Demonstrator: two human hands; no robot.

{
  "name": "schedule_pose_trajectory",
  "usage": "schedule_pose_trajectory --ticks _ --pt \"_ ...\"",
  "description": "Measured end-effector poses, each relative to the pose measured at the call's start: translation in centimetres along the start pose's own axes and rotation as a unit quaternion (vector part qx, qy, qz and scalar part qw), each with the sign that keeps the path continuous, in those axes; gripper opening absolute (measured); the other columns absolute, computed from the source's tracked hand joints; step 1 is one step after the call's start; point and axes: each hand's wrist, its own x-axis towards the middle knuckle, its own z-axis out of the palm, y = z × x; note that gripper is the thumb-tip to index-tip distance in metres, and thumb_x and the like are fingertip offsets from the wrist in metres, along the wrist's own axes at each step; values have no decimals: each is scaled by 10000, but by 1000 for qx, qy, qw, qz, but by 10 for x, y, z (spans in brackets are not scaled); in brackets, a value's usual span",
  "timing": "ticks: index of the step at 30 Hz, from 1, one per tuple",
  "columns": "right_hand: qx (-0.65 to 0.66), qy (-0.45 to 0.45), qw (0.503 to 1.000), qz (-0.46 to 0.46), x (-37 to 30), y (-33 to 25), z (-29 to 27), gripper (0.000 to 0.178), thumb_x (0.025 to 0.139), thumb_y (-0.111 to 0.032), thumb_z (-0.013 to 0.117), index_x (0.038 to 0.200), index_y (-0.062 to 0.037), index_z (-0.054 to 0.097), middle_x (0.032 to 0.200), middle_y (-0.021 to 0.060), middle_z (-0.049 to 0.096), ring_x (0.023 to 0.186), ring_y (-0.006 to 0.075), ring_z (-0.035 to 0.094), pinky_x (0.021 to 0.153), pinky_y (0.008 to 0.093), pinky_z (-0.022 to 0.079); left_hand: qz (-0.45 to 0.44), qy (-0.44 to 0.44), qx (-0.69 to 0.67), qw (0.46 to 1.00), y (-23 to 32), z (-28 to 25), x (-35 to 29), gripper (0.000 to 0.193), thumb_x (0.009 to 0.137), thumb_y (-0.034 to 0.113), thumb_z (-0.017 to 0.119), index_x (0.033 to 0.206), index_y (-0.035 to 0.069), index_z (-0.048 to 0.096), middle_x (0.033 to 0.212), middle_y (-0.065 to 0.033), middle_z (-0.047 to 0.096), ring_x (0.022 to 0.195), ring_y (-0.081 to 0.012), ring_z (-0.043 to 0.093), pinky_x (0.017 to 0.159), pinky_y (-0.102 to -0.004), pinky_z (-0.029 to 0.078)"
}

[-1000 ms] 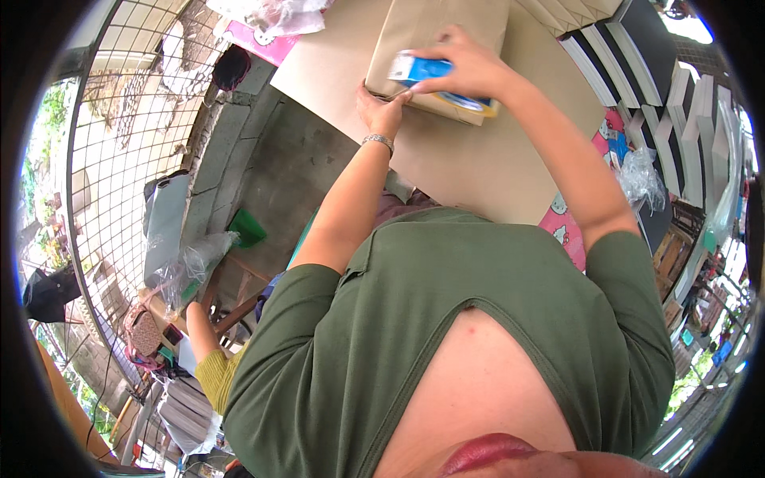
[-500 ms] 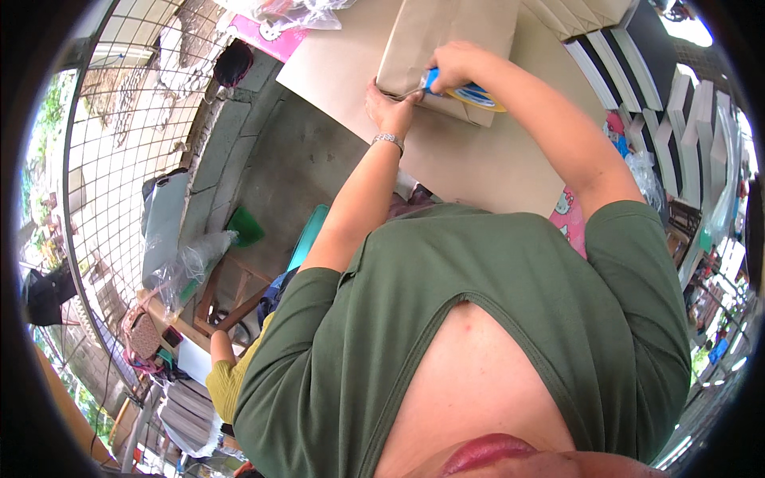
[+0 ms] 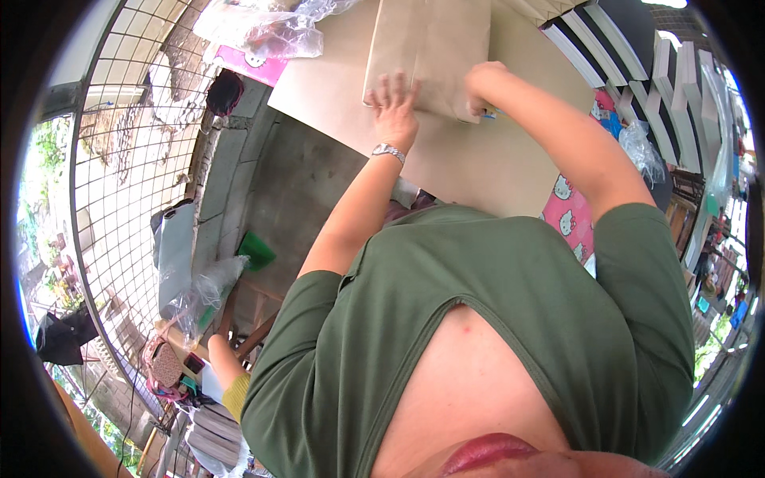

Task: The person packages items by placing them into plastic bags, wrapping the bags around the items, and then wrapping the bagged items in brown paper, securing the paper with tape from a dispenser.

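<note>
A box-shaped package (image 3: 430, 48) wrapped in brown paper lies on a large brown sheet (image 3: 502, 159) in front of me. My left hand (image 3: 395, 118) is open, its fingers spread and pressed on the package's near left corner. At the near right corner my right hand (image 3: 484, 84) is closed, with a small blue part of the tape dispenser (image 3: 490, 116) showing under it. Most of the dispenser is hidden behind the hand, and both hands are slightly blurred.
Stacks of thick dark-covered books (image 3: 613, 48) stand at the right. Clear plastic (image 3: 279, 28) lies at the table's far left, over a pink patterned cover (image 3: 255, 64). Wire mesh (image 3: 119, 159) runs along the left. Another person's arm (image 3: 225, 362) shows lower left.
My right hand has moved right along the package's near edge with the tape dispenser. My left hand's fingers have gone from pinching at the left corner to lying spread on top.
</note>
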Motion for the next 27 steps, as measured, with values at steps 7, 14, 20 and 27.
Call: schedule_pose_trajectory --ticks 7,14,20,27 --pt "-57 -142 988 26 36 -9 -25 388 634 -333 735 989 -184 684 1018 13 667 920 198 641 797 365 498 85 -117 -43 989 -38 -21 25 533 924 499 337 1418 302 320 1500 87 251 1394 -128 193 1072 -630 -70" --pt "0 -76 997 -12 14 59 54 568 688 -322 728 1229 -217 588 1159 82 606 1024 254 601 869 360 475 29 -122 -198 972 -23 -36 30 647 906 587 334 1349 130 452 1462 -105 322 1356 -278 272 1116 -501 79" --pt "349 445 760 -320 -93 50 70 686 643 -251 739 1288 -332 518 1043 73 509 820 282 610 755 379 532 -221 -218 -885 346 19 -78 16 774 928 611 292 1154 -78 565 1177 -184 587 1185 -250 483 1026 -374 335" --pt "367 523 718 -274 -69 23 95 706 629 -234 740 1283 -371 512 1053 96 509 789 285 612 734 364 541 -293 -299 -768 485 4 -91 37 379 925 320 534 1098 -13 591 1000 -81 640 911 -148 583 866 -313 431"
